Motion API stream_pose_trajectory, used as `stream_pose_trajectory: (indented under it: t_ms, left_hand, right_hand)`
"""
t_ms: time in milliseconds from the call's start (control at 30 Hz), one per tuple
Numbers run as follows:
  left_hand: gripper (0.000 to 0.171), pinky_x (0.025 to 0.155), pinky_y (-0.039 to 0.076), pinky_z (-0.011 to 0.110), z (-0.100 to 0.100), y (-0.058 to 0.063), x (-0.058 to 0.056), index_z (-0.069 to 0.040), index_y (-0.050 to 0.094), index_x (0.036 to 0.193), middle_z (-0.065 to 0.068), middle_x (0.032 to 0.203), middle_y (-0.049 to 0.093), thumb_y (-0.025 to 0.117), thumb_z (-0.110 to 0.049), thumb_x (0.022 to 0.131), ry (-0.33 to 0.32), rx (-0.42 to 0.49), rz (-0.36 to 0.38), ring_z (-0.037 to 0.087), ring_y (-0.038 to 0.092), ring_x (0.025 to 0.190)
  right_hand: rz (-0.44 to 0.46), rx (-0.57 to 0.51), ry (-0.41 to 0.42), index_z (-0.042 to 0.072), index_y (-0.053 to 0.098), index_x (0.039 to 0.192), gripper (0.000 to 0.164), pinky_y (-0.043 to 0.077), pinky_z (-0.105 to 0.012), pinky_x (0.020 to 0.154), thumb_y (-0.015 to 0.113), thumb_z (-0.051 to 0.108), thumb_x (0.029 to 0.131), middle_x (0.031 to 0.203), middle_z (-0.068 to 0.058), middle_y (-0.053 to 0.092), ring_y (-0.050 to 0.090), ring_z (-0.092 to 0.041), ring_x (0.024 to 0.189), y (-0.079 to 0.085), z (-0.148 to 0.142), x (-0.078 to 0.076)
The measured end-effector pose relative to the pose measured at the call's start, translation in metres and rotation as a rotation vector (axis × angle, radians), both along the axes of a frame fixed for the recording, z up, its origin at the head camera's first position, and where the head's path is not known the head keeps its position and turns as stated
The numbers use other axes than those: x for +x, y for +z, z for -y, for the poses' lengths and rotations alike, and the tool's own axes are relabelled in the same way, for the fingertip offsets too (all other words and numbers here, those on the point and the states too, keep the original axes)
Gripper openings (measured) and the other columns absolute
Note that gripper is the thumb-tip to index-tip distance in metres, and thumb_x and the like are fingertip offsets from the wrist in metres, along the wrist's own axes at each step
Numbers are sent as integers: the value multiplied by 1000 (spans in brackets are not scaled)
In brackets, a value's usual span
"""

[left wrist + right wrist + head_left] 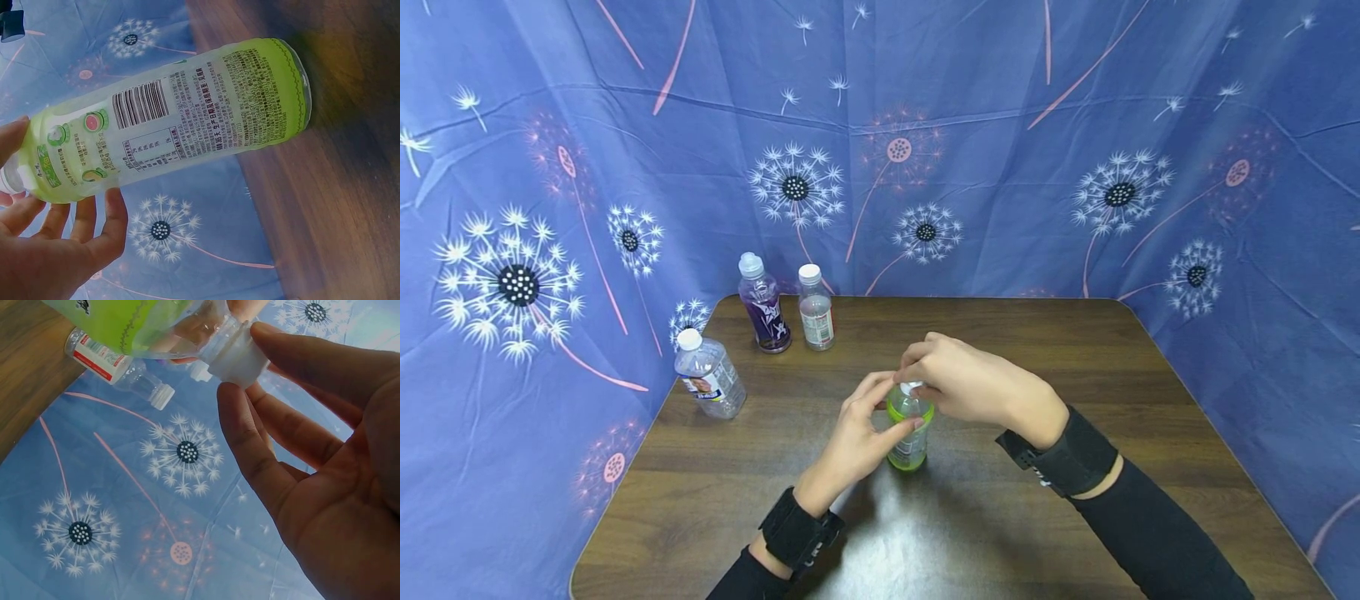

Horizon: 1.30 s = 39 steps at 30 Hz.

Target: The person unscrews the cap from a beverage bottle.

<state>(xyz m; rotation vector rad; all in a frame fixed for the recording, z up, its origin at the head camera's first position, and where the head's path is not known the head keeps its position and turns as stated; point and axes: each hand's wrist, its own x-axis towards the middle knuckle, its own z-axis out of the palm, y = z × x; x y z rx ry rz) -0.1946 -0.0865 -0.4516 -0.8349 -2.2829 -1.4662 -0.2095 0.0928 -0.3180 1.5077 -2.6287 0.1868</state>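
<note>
An upright clear bottle with a green label [908, 454] is in front of me, over the middle of the table. My left hand [856, 437] holds it around the upper part, thumb on the near side. In the left wrist view the label [187, 119] shows a barcode and small print, and the fingers curl about the bottle's shoulder. From the right, my right hand [970, 379] reaches over the top. Its thumb and forefinger pinch the white cap [242, 362], which sits on the bottle's neck. Whether the base touches the table is hard to tell.
At the back left of the wooden table [1037, 517] stand a purple bottle [765, 310] and a small clear bottle [817, 312] with a white cap. A wider clear bottle [711, 379] stands at the left edge. Blue dandelion-patterned cloth [1000, 192] hangs around the table.
</note>
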Motion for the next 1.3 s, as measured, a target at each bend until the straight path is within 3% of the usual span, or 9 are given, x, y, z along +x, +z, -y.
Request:
stream_pose_trajectory:
  t_ms: [400,900,1300]
  left_hand:
    - [53,77,49,25,-2,-1,1,-32,50,124,-15,120,47,72,-28,77,25,-8,-41,5,50,106]
    - [58,79,49,24,-4,-1,2,-30,47,129,-13,120,47,72,-29,77,33,2,-52,6,50,108]
    - [56,76,51,32,-4,1,3,-18,52,125,-5,118,50,75,-20,74,37,2,-79,13,51,106]
  right_hand:
    - [-105,-44,34,19,67,100,17,41,-25,69,66,18,83,85,10,53,44,-10,76,-11,-1,-2]
    - [-186,-93,-66,19,68,91,8,41,-23,63,65,22,84,81,5,51,44,-10,71,-21,4,3]
    - [-165,-173,-57,19,66,96,13,43,-21,62,64,26,84,89,7,51,45,-9,80,-28,1,2]
